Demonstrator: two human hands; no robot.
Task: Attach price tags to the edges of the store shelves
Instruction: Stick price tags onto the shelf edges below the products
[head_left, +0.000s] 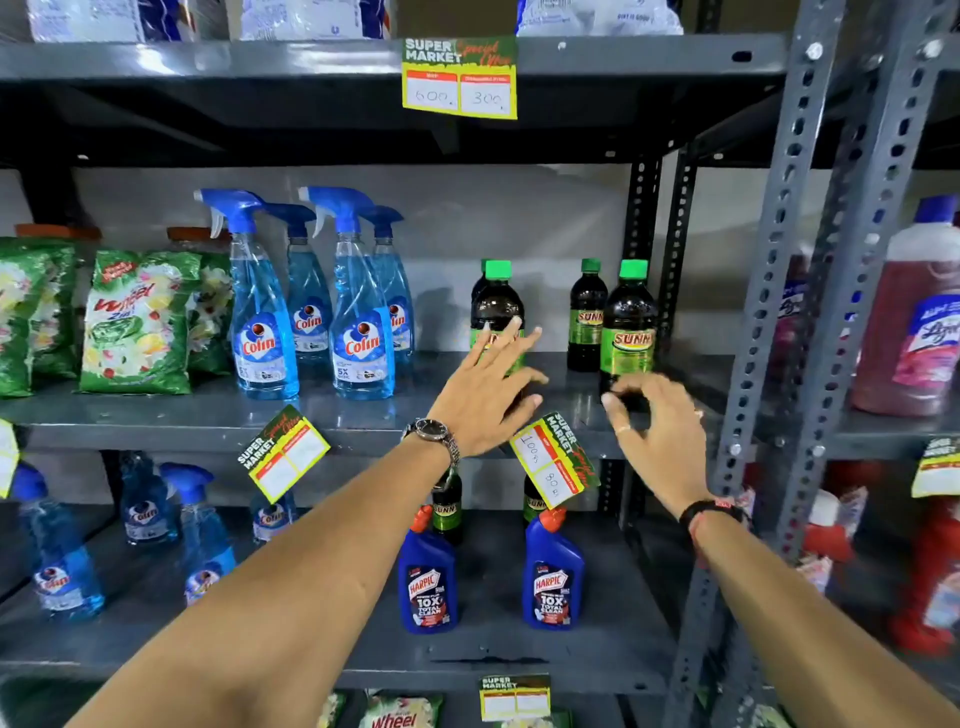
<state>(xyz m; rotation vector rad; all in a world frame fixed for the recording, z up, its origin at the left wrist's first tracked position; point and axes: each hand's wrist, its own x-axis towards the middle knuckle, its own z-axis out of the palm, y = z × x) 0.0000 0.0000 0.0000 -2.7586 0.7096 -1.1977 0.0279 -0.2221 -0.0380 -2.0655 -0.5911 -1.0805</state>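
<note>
**Tilted tag at the middle shelf edge, both hands reaching past it**

Left hand (491, 387) stretched over the middle shelf (156, 415), fingers (511, 340) spread and released, laid against a dark green-capped bottle (496, 306), probably to steady it or nudge it back from the lip. Right hand (657, 431) just beside, thumb and forefinger curled toward a pinch at the foot of a second bottle (628, 327); blurred, so cannot tell whether anything is gripped. Between the wrists, a price tag (555, 460) hanging askew from the shelf edge, written figures turned sideways, held by neither hand. Likely fixed at one corner only, hence the slant. Further left, a blank tag (283, 457) tilted the same way; on the top shelf, a filled tag (460, 78) sitting square. Judged: straightening still to do.
</note>
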